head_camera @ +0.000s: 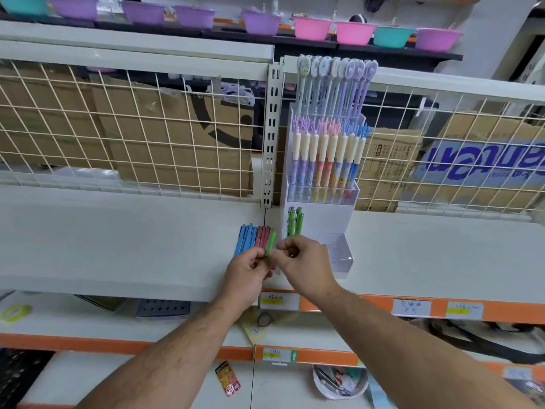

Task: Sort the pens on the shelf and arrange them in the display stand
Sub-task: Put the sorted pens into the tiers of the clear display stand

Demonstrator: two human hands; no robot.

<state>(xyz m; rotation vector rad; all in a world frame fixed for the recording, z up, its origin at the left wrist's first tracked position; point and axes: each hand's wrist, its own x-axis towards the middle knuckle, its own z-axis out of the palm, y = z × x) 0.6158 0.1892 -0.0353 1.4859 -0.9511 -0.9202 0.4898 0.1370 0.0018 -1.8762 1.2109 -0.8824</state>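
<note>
– Where the two sections of the shelf [118, 240] meet, near its front edge, what does the left hand [246, 268] hold?
– A fan of pens, fingers curled round their lower ends. The blue pens [244, 239] are on the left, the red pens [262, 236] next, and a single green pen [270, 242] on the right of the fan. The upper ends point toward the back edge.
– The right hand [303, 261]?
– Just beside the left one, fingers curled, thumb and forefinger drawn narrow close to the single green pen. Whether they grip it I cannot tell.
– The display stand [321, 219]?
– White, stepped, upright toward the back edge, just right of the hands. Its lower tier holds green pens [295, 221] on the left side, and the right hand covers their lower ends. The middle tier carries cream-capped pens [324, 160], the top tier tall pens [333, 84].
– Surroundings?
– A slotted post [271, 137] rises directly left of the stand. A wire grid [147, 128] runs along the back edge, with cardboard boxes [177, 137] behind it. Coloured bowls [312, 28] line a higher level. Price labels [274, 301] sit on the orange strip under the front edge, partly hidden by the wrists.
</note>
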